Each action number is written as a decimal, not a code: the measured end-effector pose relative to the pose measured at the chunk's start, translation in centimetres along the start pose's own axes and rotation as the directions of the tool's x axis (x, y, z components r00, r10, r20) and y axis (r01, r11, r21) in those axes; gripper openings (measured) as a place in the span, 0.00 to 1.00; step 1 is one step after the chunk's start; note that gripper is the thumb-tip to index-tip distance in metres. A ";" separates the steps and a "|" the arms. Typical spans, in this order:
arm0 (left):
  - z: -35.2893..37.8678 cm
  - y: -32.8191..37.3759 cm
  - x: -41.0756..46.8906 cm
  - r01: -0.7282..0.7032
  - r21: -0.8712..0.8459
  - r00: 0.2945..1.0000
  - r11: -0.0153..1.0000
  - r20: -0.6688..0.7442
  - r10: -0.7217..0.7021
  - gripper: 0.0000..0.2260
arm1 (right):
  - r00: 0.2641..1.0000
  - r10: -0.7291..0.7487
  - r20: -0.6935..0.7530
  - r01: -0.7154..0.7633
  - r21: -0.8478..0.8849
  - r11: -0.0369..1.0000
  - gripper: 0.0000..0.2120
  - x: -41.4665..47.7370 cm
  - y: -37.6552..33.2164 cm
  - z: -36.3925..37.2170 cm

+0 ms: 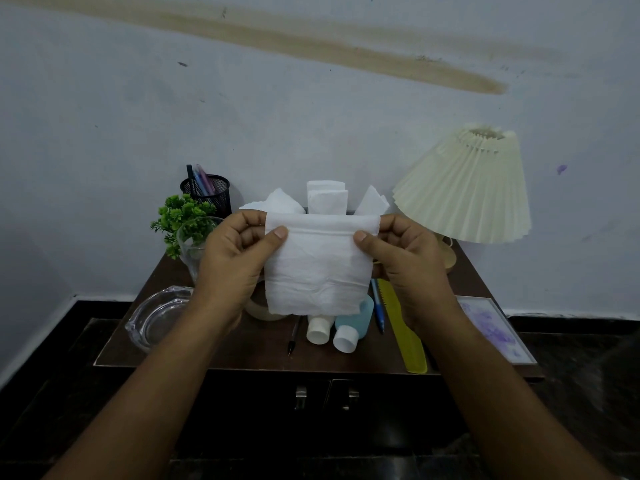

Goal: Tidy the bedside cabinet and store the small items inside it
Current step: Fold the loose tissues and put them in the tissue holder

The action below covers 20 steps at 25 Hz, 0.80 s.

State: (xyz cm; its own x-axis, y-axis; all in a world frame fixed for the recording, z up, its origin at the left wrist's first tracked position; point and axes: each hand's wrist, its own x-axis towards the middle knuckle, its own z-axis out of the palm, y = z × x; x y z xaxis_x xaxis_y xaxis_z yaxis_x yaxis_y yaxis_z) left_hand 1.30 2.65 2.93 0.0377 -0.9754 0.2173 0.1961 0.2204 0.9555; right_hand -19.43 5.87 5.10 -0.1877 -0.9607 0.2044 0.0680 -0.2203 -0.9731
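**Early stage: nothing stored yet, tissue held over cabinet top**

Nearest, the doors (270, 403) of the bedside cabinet (242, 344) are seen shut, so nothing is judged stored inside yet. Along the front of its top, small items are scattered loose: glass ashtray (156, 320), black pen (294, 336), white bottle (318, 332), blue bottle (355, 327), blue pen (377, 306), yellow comb (405, 334), picture frame (495, 330). Above these, a white tissue (318, 268) is held up flat, clear of the top. Its left edge is pinched in the grip of the left hand (235, 258) and its right edge in the grip of the right hand (405, 261), thumbs in front, fingers curled behind. A tape roll (259, 311) is partly hidden by it. Farther back, a glass (194, 244), plant (180, 216), pen holder (211, 192), folded tissues (327, 200) and lamp (467, 192) are stood near the wall. Tissue folding is judged the step in hand. Storing of nearly every small item is not yet done.
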 end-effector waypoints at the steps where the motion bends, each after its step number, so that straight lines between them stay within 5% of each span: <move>1: 0.0 0.0 0.1 -0.004 -0.010 1.000 1.000 -0.008 0.004 0.11 | 1.000 0.000 -0.016 0.000 0.003 1.000 0.06 0.0 0.0 0.0; 4: -0.3 -0.1 0.3 -0.049 -0.007 0.999 0.999 0.017 0.049 0.17 | 0.997 -0.035 -0.067 0.033 -0.033 0.999 0.12 0.0 0.0 -0.2; 8: -0.5 -0.1 0.2 -0.105 0.095 0.994 0.990 0.052 0.100 0.11 | 0.991 -0.134 -0.019 0.130 -0.155 0.979 0.08 0.0 -0.3 -0.4; 14: -0.8 -0.1 0.3 -0.154 0.227 0.988 0.962 0.048 0.147 0.13 | 0.997 -0.074 0.038 0.080 -0.198 0.977 0.13 0.0 -0.9 -0.7; 20: -1.0 0.0 0.3 -0.267 0.385 0.963 0.884 0.061 0.264 0.07 | 0.989 -0.142 -0.030 0.123 -0.339 0.933 0.06 0.2 -0.5 -0.9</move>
State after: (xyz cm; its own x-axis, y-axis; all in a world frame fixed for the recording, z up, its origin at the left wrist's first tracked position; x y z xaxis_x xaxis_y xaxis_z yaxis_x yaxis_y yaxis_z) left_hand 2.25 2.39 2.78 0.0282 -0.8803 0.4735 -0.2136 0.4574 0.8632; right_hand -20.36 5.95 5.53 -0.2250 -0.9142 0.3369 -0.2922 -0.2666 -0.9185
